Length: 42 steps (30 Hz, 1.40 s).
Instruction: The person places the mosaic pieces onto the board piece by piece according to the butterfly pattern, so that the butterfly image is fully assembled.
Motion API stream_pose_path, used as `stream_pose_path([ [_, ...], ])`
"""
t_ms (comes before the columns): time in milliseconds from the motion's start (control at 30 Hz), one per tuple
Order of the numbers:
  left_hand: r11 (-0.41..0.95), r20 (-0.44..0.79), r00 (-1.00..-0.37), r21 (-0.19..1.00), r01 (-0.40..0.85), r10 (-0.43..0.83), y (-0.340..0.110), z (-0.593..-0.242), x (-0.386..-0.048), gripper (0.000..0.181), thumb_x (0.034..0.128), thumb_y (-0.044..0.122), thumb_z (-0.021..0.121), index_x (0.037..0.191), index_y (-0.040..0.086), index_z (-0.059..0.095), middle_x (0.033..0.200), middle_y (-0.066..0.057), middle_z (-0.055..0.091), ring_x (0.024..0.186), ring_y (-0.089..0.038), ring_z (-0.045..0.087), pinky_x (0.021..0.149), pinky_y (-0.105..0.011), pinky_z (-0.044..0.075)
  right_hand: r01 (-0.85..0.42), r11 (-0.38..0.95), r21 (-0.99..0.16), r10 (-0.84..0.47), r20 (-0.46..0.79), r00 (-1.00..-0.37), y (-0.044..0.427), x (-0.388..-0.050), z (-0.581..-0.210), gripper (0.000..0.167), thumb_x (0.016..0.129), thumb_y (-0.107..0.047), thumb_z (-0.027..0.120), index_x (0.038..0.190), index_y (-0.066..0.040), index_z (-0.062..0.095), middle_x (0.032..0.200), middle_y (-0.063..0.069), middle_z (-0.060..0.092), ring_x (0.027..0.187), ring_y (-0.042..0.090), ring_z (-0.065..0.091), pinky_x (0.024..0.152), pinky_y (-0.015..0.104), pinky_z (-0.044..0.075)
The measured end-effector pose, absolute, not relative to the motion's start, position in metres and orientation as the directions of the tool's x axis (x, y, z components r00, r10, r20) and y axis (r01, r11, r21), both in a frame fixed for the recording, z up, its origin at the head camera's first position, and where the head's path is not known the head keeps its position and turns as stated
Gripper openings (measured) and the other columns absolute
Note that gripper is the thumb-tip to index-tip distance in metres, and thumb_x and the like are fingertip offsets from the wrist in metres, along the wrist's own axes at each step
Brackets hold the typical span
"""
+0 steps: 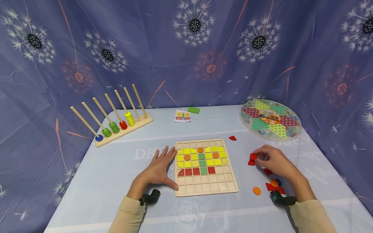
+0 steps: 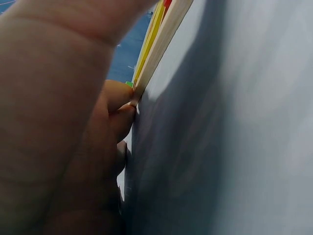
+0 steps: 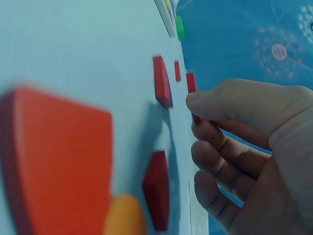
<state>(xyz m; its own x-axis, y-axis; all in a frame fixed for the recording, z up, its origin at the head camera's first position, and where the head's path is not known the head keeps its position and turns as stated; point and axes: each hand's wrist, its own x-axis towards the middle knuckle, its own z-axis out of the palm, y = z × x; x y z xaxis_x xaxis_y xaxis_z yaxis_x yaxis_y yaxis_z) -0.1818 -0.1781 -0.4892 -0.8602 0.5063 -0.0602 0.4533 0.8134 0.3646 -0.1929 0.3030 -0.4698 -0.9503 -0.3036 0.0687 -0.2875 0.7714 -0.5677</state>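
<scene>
A wooden grid board holds yellow, green, orange and red pieces, with red ones along one row. Against its left side rests the left hand, fingers spread and thumb at the lower left corner; the left wrist view shows fingertips at the board's edge. To the right of the board, the right hand pinches a red piece between thumb and fingers, seen also in the right wrist view as a thin red piece. Another red piece lies just below it on the table.
Near the right wrist lie a red piece, an orange disc and several others. One red piece is beyond the board's right corner. Farther back are a pattern card, a green block, a peg stand and a round star board.
</scene>
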Motion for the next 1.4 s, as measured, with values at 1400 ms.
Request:
stream_pose_path([
  [1400,0.820,-0.071,-0.864,0.363,0.444,0.499,-0.179,-0.493,-0.184,0.148,0.0397,0.089,0.067,0.155,0.013,0.015,0.161,0.002,0.008,0.146,-0.024,-0.002,0.114,-0.050,-0.004,-0.410,0.744,-0.528,-0.453,0.054,-0.890,0.213,-0.179,-0.461,0.027,0.080,-0.024,0.079,0.106,-0.022,0.072,0.094,-0.013,0.058,0.082,0.012,0.052,0.070,0.028,0.048],
])
